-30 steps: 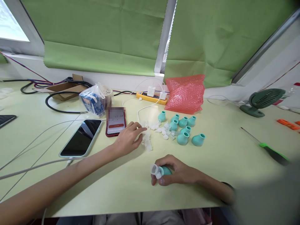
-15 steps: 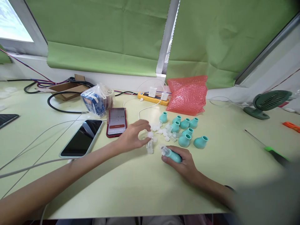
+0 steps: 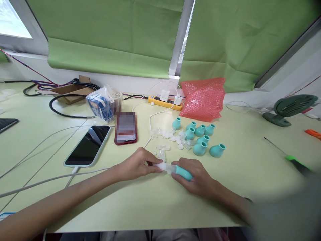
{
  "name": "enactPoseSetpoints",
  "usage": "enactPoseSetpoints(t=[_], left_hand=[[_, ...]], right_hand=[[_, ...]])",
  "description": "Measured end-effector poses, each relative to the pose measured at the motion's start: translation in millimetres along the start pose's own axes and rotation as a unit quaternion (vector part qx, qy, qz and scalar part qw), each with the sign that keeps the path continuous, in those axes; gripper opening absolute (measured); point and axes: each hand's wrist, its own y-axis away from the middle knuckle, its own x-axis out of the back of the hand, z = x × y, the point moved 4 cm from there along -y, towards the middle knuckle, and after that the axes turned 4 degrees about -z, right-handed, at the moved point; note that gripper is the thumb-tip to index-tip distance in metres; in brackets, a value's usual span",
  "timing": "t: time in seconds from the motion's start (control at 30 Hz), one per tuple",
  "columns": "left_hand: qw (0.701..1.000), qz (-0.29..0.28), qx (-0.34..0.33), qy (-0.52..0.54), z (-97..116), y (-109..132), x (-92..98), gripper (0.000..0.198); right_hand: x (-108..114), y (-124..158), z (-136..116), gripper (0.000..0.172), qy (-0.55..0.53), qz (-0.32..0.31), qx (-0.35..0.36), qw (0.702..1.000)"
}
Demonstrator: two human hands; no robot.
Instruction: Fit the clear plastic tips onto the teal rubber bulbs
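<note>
Your right hand [image 3: 192, 175] grips a teal bulb [image 3: 183, 172], fingers curled round it; your left hand [image 3: 140, 164] pinches a white cap [image 3: 162, 166] at the bulb's clear nozzle [image 3: 171, 168], nearer you than the loose bulbs [image 3: 200, 149].

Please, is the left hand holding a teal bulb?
No, the left hand pinches a white piece, while the right hand grips the teal bulb.

The left hand [image 3: 140, 163] and right hand [image 3: 195, 175] are bare; both forearms [image 3: 82, 197] are uncovered. A narrow dark band [image 3: 248, 199] shows at the right forearm, beside a blurred grey-green shape [image 3: 278, 202], unidentifiable. Legs: light grey fabric trousers [image 3: 130, 236].
</note>
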Motion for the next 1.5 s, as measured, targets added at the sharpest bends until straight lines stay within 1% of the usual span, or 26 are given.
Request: enactPoseSetpoints(t=[0.13,0.2,0.27,0.33,0.47,0.6,0.77,0.9,1.03,1.13,1.4,1.5], left_hand=[[0.997,-0.077,-0.004,-0.016,6.3,1.1,-3.5,0.019],[0.994,-0.097,-0.011,-0.051,10.2,1.8,-5.0,0.018],[0.990,-0.105,-0.021,-0.091,13.7,2.6,-6.0,0.017],[0.989,-0.097,-0.030,-0.105,16.3,2.9,-5.8,0.017],[0.994,-0.070,-0.041,-0.068,17.8,2.5,-4.1,0.017],[0.996,-0.071,-0.030,-0.051,14.7,2.3,-5.2,0.017],[0.995,-0.077,-0.027,-0.056,10.0,2.9,-9.1,0.019],[0.995,-0.076,-0.028,-0.061,5.8,3.6,-12.5,0.018],[0.996,-0.048,-0.033,-0.065,3.2,3.8,-12.7,0.021],[0.997,-0.028,-0.040,-0.060,3.4,3.5,-11.5,0.022],[0.996,-0.003,-0.065,-0.066,4.5,2.5,-9.5,0.024],[0.997,0.030,-0.062,-0.038,3.9,3.0,-8.6,0.024]], right_hand=[[-2.5,2.2,-2.2,0.021,0.048,-0.012,0.031,0.998],[-4.6,3.5,-3.2,0.021,0.070,-0.018,0.045,0.996],[-6.5,4.7,-4.1,0.021,0.085,-0.025,0.057,0.994],[-6.7,5.7,-4.3,0.021,0.084,-0.025,0.061,0.994],[-3.7,6.5,-4.7,0.020,0.058,-0.015,0.049,0.997],[-3.0,5.6,-7.1,0.020,0.047,-0.015,0.043,0.998],[-3.9,4.9,-9.2,0.019,0.056,-0.001,0.065,0.996],[-6.5,4.8,-7.5,0.019,0.057,-0.023,0.074,0.995],[-6.5,4.4,-4.6,0.020,0.052,-0.014,0.075,0.996],[-5.7,3.1,-1.7,0.019,0.034,-0.008,0.064,0.997],[-4.9,-2.4,2.6,0.017,-0.038,-0.042,0.036,0.998],[-4.9,-3.4,2.0,0.017,-0.069,-0.030,0.021,0.997]])
